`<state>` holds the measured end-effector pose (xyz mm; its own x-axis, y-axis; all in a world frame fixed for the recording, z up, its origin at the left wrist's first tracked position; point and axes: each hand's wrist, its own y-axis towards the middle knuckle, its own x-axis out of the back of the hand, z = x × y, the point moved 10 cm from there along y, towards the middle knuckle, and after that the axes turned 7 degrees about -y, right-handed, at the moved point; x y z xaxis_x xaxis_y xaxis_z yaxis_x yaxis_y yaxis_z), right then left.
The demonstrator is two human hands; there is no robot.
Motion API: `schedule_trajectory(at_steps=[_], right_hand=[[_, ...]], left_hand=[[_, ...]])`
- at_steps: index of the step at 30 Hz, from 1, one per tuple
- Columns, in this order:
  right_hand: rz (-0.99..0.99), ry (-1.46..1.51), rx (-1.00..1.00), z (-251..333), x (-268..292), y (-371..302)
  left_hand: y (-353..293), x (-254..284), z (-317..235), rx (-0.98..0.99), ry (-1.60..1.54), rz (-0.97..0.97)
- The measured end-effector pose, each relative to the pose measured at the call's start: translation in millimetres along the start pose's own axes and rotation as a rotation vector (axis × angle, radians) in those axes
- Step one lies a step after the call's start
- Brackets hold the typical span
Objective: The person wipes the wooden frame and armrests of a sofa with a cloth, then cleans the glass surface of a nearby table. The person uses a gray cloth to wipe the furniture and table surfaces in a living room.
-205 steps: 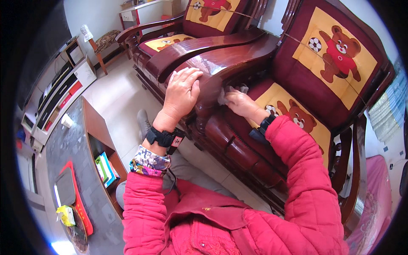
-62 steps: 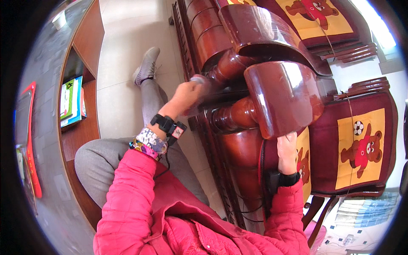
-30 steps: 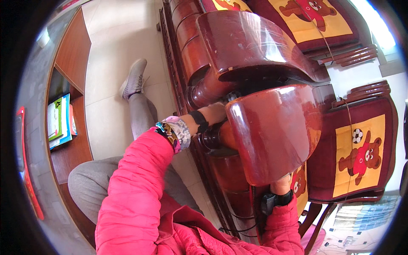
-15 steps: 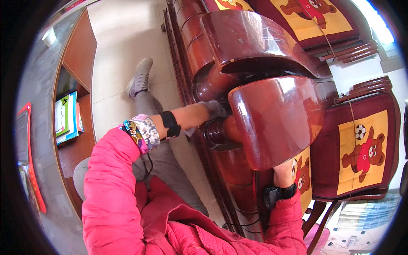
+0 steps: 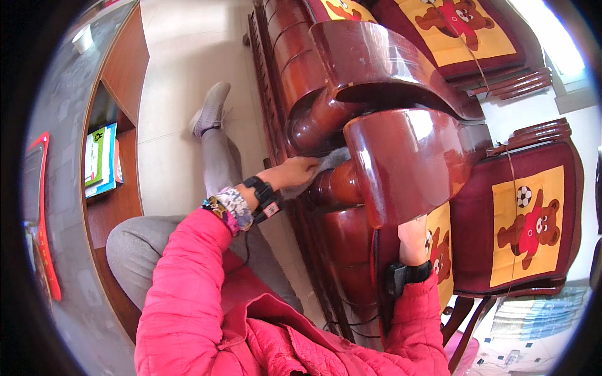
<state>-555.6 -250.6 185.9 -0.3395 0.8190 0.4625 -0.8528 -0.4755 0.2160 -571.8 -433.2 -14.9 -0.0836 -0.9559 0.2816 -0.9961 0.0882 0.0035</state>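
Observation:
My left hand is closed on a grey cloth. The cloth reaches into the gap beside the rounded post under the near armrest of a glossy red-brown wooden sofa. Part of it hangs below my palm. On the other side of that armrest is my right hand, reaching in beneath the curved edge. Its fingers are hidden by the wood, so what they touch or hold does not show.
A second curved armrest stands just beyond. Maroon seat cushions with bear pictures lie at the right. A low cabinet with books inside and a white cup on top runs along the left.
My left hand has drawn back slightly to the left and is less blurred. The grey cloth now stretches from it into the gap. My right hand stays at the armrest's edge.

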Motion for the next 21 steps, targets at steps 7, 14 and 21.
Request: schedule_trajectory(at_steps=[7, 14, 21], right_hand=[[-0.041, -0.060, 0.012, -5, 4, 6], [0.016, -0.014, -0.016, -11, -1, 11], [0.026, -0.064, -0.005, -17, 1, 11]], left_hand=[[-61, -1, -31, -0.218, 0.325, -0.445], [-103, -62, -25, -0.117, 0.219, -0.099], [-87, 47, 6, 0.177, -0.266, -0.269]])
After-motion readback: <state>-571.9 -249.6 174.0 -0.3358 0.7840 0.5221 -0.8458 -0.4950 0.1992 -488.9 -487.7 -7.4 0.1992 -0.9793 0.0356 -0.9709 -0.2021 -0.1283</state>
